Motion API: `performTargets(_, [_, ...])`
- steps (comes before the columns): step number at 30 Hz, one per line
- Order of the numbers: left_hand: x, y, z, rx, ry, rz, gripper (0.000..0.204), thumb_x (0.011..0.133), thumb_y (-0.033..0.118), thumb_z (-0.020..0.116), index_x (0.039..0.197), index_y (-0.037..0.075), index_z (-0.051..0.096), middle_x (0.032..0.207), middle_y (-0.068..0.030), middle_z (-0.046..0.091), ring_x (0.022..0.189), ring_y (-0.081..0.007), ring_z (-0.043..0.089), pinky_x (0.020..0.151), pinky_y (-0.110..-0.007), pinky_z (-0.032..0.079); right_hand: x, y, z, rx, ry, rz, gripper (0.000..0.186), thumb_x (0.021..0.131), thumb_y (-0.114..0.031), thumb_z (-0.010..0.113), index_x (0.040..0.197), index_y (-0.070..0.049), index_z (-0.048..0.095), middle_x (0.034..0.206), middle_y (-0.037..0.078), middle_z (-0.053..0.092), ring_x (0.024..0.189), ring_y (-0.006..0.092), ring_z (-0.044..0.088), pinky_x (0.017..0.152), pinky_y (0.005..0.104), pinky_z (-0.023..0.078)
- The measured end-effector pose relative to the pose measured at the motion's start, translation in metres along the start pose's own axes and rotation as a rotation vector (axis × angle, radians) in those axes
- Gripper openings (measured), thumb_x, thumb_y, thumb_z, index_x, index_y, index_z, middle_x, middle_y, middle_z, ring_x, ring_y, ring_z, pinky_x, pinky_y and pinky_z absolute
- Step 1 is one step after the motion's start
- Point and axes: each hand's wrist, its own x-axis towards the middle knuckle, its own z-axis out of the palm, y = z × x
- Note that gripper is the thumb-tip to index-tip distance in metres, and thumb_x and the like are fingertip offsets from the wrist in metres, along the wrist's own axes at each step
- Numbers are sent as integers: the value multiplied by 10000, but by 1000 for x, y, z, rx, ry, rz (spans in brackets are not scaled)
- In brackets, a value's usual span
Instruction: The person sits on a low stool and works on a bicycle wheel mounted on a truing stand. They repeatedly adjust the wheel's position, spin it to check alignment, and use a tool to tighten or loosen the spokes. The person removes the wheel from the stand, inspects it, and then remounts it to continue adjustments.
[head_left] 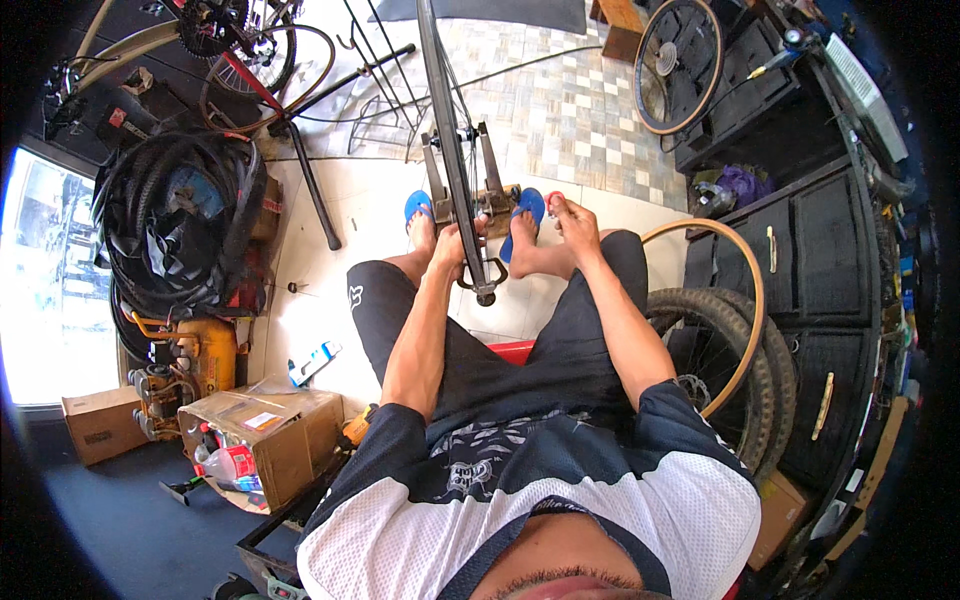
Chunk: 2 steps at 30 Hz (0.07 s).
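Observation:
A bicycle wheel [456, 120] without a tyre, seen edge-on, stands upright in a truing stand [492, 165] on the floor between my feet. My left hand [453, 248] is closed around the near part of the wheel, with fingertips showing on the right of the rim; exactly what they pinch is hidden. To the right of the stand, my right hand [577, 226] is raised over my right knee, away from the wheel. Between its thumb and fingers is a small red spoke wrench [554, 200], mostly covered by the fingers.
Coiled black tyres [180, 215] are piled at left, above a yellow compressor [210, 355] and a cardboard box [270, 430] of bottles. Knobbly tyred wheels [715, 350] and a tan tyre [757, 300] lean against black cabinets [825, 260] at right. A repair-stand leg [315, 190] crosses the floor.

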Motion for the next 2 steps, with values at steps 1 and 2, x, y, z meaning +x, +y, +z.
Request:
performTargets(1, [-7,4,11,2,-6,18,537,851,429,818,1092,-39,715,934,-77,699,790,-170,642,698,-315,524,-1,0,-15,-24,35,13,415,990,-428,664,1053,-32,769,784,-26,657,657,56,505,619,243,442])
performTargets(2, [-14,9,21,4,-11,37,547,849,437,818,1103,-38,718,938,-77,701,793,-170,642,708,-317,522,-3,0,-29,-49,65,27,410,989,-437,662,1070,-49,769,791,-32,644,647,51,503,600,235,434])
